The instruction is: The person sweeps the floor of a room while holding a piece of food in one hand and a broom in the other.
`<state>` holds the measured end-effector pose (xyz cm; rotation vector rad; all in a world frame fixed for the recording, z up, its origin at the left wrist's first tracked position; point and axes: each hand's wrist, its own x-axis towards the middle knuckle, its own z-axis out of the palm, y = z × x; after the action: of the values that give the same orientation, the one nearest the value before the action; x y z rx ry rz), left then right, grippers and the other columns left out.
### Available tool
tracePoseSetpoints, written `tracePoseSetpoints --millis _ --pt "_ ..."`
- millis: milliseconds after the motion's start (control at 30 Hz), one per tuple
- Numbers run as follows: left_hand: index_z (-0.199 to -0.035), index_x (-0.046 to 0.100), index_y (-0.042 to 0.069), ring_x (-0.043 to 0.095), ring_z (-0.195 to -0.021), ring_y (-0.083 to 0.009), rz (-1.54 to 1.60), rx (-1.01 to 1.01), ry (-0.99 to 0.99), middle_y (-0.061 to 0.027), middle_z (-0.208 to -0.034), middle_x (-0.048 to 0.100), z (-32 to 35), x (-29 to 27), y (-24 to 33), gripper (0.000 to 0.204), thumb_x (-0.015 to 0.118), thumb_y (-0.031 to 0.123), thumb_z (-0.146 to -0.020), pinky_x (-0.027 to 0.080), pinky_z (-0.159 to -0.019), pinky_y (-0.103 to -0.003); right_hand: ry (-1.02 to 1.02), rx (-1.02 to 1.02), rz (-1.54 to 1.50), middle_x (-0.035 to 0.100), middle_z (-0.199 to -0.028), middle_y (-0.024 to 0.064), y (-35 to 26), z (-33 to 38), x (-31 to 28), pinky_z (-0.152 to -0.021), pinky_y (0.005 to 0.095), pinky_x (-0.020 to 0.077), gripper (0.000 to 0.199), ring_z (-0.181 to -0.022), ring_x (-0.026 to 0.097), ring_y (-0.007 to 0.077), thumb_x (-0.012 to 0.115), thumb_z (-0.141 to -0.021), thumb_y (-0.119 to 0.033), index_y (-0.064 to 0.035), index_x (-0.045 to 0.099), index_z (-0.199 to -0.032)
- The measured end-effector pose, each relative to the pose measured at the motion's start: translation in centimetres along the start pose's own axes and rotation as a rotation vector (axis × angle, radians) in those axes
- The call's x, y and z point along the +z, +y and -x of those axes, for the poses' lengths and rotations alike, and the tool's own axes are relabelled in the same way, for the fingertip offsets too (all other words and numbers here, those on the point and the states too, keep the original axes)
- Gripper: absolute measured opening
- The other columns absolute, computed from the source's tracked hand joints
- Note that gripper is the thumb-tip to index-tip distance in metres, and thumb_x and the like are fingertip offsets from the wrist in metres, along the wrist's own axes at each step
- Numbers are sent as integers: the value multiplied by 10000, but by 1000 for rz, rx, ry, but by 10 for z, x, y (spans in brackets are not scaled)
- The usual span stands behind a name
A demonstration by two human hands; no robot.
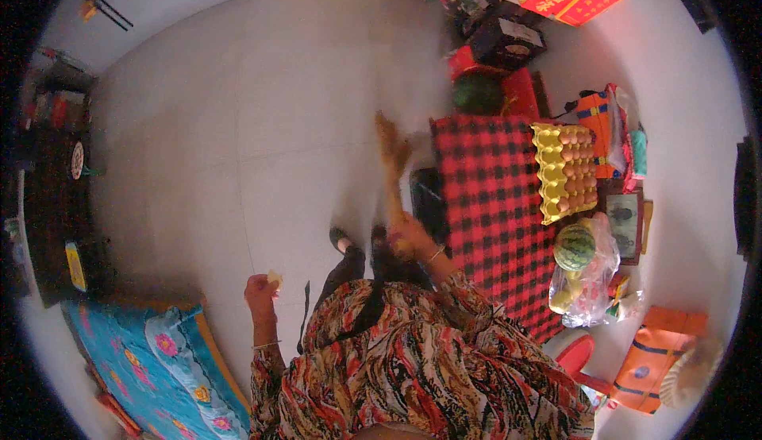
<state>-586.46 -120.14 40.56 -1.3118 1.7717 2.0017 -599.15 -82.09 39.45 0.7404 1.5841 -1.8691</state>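
Note:
Low on the left, my left hand (259,291) pinches a small pale-yellow piece (275,279), too small to name exactly. My right hand (414,237) is closed around the near end of a long tan object (390,171), which points away from me over the floor. Its far end is wider and forked, and blur hides what kind of thing it is. My feet stand just below it, one in a dark shoe (340,239). Right of this hand lies a red-and-black checked cloth (492,202).
On the cloth's right side sit a yellow tray (550,171) of eggs and a watermelon (575,248) by a plastic bag (602,273). Boxes (508,43) are piled at far right. A framed picture (625,225) leans at the wall. A blue flowered cloth (151,360) lies lower left.

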Motion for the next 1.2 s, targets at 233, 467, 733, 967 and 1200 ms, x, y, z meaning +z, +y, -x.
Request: tracePoseSetpoints --millis 233,467,733,967,1200 --pt "-860 574 34 549 -603 -118 -28 -16 -34 -44 -740 599 -15 23 39 157 672 28 -737 446 -511 -255 -241 208 176 614 -896 80 -37 5 44 -538 258 499 530 -664 596 142 650 -775 -31 -23 462 -1271" --pt "-863 570 32 553 -634 -111 -18 16 -46 -44 -756 608 -27 50 84 143 653 13 -747 446 -530 -257 -295 88 -183 620 -892 99 -105 1 41 -530 246 504 520 -637 598 151 591 -822 -64 -33 411 -1308" --pt "-876 579 35 553 -651 -107 -44 52 -96 -38 -769 616 -35 94 133 133 646 31 -762 438 -544 -247 -32 -142 -211 603 -821 66 -212 -45 -2 -491 228 477 293 -594 567 121 581 -845 -130 -45 504 -1115" --pt "-882 580 35 563 -662 -108 -58 17 -116 -42 -784 624 -33 114 141 154 665 30 -754 437 -538 -243 17 -199 -158 620 -709 82 -233 -114 -81 -486 316 500 157 -542 595 190 644 -760 -158 -29 587 -829" --pt "-887 577 33 571 -676 -114 -34 80 -169 -43 -797 623 -46 123 149 161 661 14 -751 448 -545 -252 -5 -186 25 602 -723 59 -130 -183 -66 -513 308 485 155 -583 582 163 611 -836 -179 -52 591 -924"
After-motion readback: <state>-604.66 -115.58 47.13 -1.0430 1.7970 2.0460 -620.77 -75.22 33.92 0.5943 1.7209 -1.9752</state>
